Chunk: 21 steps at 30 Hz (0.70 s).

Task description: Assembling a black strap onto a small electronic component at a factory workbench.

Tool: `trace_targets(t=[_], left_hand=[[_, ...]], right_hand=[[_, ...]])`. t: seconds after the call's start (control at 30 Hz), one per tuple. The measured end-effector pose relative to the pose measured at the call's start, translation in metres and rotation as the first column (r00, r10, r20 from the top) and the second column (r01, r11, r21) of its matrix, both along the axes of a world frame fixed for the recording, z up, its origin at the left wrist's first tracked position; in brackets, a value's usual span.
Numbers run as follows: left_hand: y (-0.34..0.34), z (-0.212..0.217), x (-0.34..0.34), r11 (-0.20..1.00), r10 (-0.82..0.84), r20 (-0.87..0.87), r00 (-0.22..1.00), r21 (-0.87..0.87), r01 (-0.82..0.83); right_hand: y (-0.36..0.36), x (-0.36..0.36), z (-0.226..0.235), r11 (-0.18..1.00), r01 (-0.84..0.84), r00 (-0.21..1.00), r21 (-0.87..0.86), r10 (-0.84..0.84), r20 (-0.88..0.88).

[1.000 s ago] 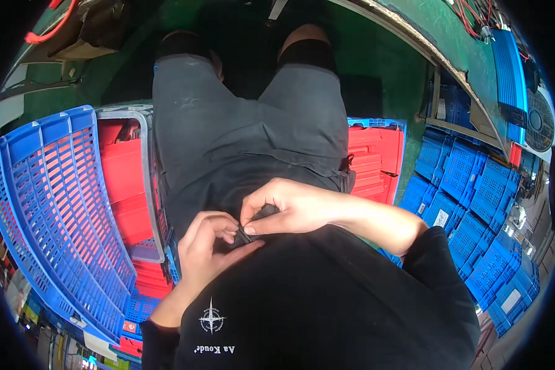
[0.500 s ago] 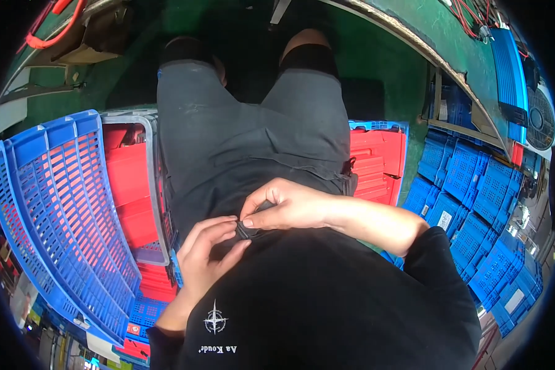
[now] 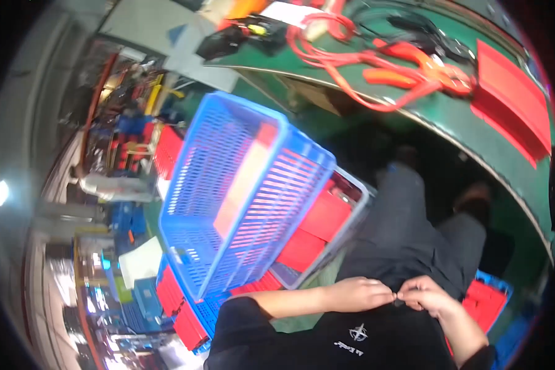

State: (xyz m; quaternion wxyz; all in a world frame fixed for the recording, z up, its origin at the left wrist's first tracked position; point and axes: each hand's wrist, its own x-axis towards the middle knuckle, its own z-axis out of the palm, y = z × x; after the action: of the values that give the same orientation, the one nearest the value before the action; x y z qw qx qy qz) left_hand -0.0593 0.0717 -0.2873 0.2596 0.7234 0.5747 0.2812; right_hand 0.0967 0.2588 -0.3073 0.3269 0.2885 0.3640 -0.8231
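In front of my lap, close to the black shirt, my left hand (image 3: 367, 294) and my right hand (image 3: 427, 297) meet fingertip to fingertip. Both are closed in a pinch. A small dark piece (image 3: 398, 302) shows between the fingertips; it is mostly covered, and I cannot tell its kind. To the left of my legs a blue slatted basket (image 3: 302, 185) stands tilted, open side away from me. Beside my left leg is a grey-rimmed crate (image 3: 351, 237) with red flat parts (image 3: 317, 225) inside.
On the green workbench (image 3: 357, 68) ahead lie a coiled red cable (image 3: 327, 58), an orange-handled tool (image 3: 425, 71), black cable and a red panel (image 3: 515, 102). More red parts (image 3: 484, 302) sit in a blue crate by my right leg. A person (image 3: 114, 185) shows at far left.
My view has swung to the left, bringing the bench top and the whole blue basket into sight. My hands are still together, with the fingers drawn closer around the small dark piece.
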Motion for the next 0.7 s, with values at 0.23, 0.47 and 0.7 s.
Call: trace_targets(t=[0.23,0.47,0.7], left_hand=[[0.014,-0.001,0.001,0.926,0.021,-0.206,0.978,0.372,0.058],[0.032,-0.017,-0.004,0.984,-0.063,0.031,0.998,0.167,0.057],[0.033,-0.017,0.006,0.993,0.115,0.203,0.972,-0.004,-0.117]], right_hand=[[0.003,-0.005,-0.008,0.999,-0.033,0.999,-0.005,0.033,-0.017],[0.004,-0.005,0.001,0.994,-0.003,0.998,0.113,0.01,-0.058],[-0.007,0.002,-0.003,0.805,0.212,0.869,0.554,0.104,-0.484]])
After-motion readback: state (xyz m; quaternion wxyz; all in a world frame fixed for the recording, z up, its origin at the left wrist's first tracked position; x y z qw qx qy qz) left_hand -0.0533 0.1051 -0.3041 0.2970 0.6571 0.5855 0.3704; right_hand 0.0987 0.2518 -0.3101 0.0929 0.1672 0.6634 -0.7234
